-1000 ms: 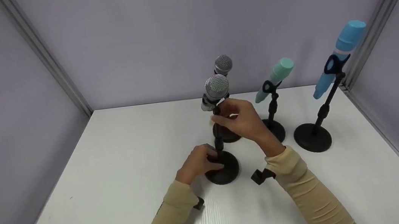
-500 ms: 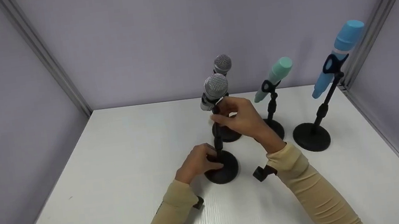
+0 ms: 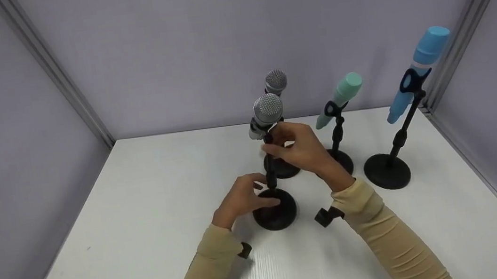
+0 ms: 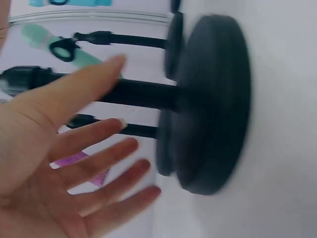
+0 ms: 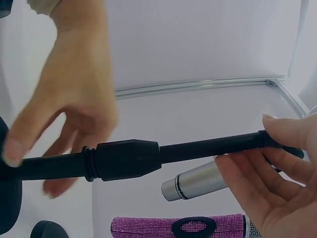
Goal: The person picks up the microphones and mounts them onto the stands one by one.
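A silver microphone (image 3: 268,108) is clipped at a tilt on a black desk microphone stand (image 3: 276,219), whose round base is on the white table. High on the pole, just under the clip, my right hand (image 3: 299,147) pinches the stand between thumb and fingers; the right wrist view shows this grip on the pole (image 5: 213,148). My left hand (image 3: 241,199) is low beside the pole, over the base. In the left wrist view its fingers (image 4: 106,176) are spread and nearly straight, with the thumb across the front of the pole. Whether it touches the stand, I cannot tell.
Behind stands another microphone (image 3: 276,80); a glittery magenta microphone body (image 5: 143,227) shows in the right wrist view. To the right are a mint green microphone (image 3: 349,88) and a blue microphone (image 3: 430,47), both on black stands. Grey-lilac panels (image 3: 171,54) enclose the table.
My left hand has loosened from around the lower pole and base, its fingers opening and shifting slightly left. The right hand keeps its pinch, and the stand stays in place.
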A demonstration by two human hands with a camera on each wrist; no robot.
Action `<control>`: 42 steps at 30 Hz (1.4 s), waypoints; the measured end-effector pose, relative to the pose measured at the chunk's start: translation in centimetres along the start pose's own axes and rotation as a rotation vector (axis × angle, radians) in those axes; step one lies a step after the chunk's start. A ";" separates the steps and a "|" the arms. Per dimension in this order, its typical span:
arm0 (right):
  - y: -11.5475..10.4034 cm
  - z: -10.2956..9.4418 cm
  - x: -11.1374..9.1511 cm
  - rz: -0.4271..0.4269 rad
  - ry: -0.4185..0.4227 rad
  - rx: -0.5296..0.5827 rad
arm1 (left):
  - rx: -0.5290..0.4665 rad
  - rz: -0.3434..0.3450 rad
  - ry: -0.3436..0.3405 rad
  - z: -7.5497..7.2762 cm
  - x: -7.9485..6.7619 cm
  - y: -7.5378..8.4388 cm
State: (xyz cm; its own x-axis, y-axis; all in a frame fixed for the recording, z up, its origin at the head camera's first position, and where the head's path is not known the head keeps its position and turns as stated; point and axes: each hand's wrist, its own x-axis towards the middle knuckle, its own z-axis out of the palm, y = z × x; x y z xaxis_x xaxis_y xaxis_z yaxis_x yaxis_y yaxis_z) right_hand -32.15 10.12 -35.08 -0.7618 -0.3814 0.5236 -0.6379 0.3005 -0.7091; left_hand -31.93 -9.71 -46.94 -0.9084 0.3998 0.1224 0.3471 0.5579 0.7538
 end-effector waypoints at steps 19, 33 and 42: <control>0.3 0.5 0.3 -0.052 -0.003 0.040 | -0.121 0.229 0.164 -0.4 -0.3 1.8; 0.7 0.4 0.4 -0.071 -0.001 0.028 | -0.133 0.213 0.056 -0.6 -0.1 2.0; 0.6 0.4 0.2 -0.066 -0.005 0.018 | -0.157 0.245 0.230 -0.2 -0.1 2.2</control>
State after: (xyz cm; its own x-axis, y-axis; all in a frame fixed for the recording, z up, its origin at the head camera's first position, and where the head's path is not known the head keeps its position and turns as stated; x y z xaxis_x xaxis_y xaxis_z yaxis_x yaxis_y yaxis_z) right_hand -32.66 9.89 -35.57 -0.7174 -0.4044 0.5672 -0.6846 0.2584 -0.6816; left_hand -31.13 -8.68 -45.13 -0.8377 0.3235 0.4400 0.5370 0.3409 0.7716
